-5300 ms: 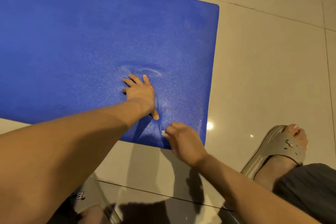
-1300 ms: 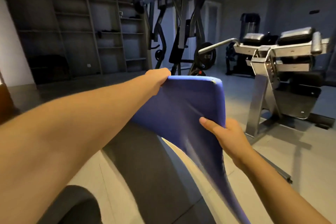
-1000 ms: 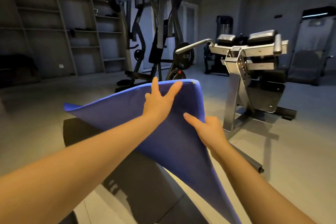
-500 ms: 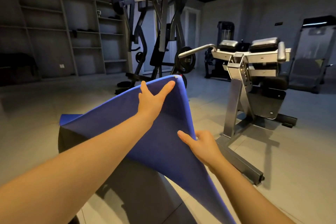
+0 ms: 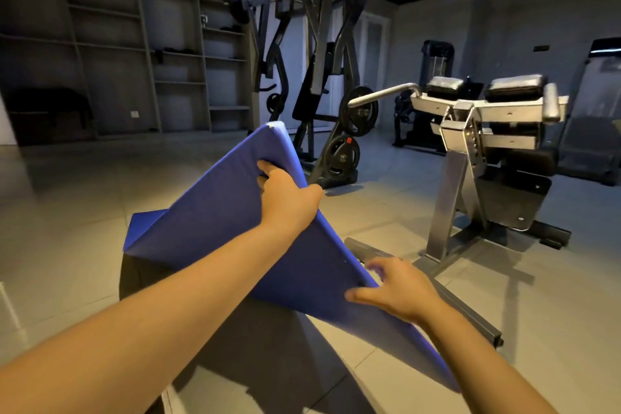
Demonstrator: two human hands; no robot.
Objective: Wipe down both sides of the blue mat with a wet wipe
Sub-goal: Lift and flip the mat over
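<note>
Two bare hands meet one blue exercise mat [image 5: 215, 218], which stands lifted off the tiled floor [image 5: 67, 212] like a slanted sheet. The left grip [image 5: 289, 202] is closed round the mat's right-hand edge, its fingers curled into the near face so that the foam puckers beneath them. Up and to the left of that grip the mat rises to its highest corner, where a small white mark shows; down and far to the left of it, another corner lies low near the floor, with dark shadow beneath. The right grip [image 5: 396, 292] sits lower along the same edge, well below and right of the left one, with its thumb laid on the near face and its fingers reaching past the edge. Those fingers are blurred, so whether they pinch the mat cannot be told. From this grip the mat runs on downward to the right. Just beyond the right grip lies the grey base bar [image 5: 437, 296] of a silver padded bench machine [image 5: 470, 131]. Far beyond the left grip stand a plate-loaded weight machine [image 5: 322, 77] and tall wall shelving [image 5: 134, 44].
</note>
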